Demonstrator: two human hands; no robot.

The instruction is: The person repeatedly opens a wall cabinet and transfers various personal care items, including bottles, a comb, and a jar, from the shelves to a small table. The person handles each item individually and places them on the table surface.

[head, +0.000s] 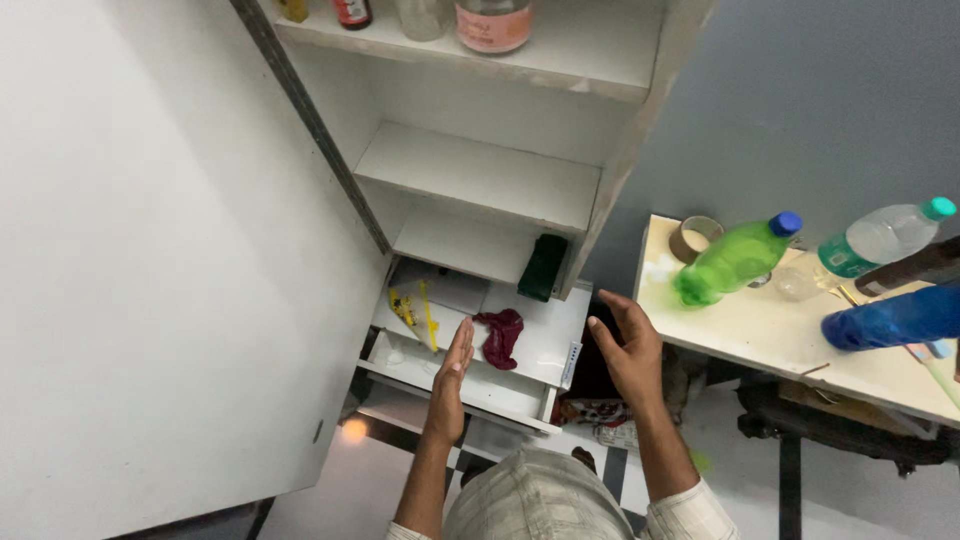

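left fingers: straight and pressed side by side, thumb close in, on the left hand (452, 372); flat palm facing inward toward the other hand, gripping nothing.
right fingers: lightly curled and a little spread on the right hand (628, 345), palm turned toward the left one; also bare.
between the hands: a gap over the front of the pulled-out white drawer (470, 385); neither hand touches it.
drawer contents: a crumpled dark red cloth (500, 335) lies on the drawer's white bottom, just beyond the left fingertips; yellow bits (415, 310) lie to its left.
cupboard: white cupboard door (150, 270) swung open on the left; a dark green object (543, 267) stands on the lowest shelf above the drawer; jars and bottles sit on the top shelf.
table at right: a green bottle (735, 260), a clear bottle (880, 235), a blue bottle (895, 318) and a roll of tape (697, 236) on a pale table (760, 335).
progress: door and drawer already stand open; the cloth is untouched, so by my reading any handling of it is not yet done.
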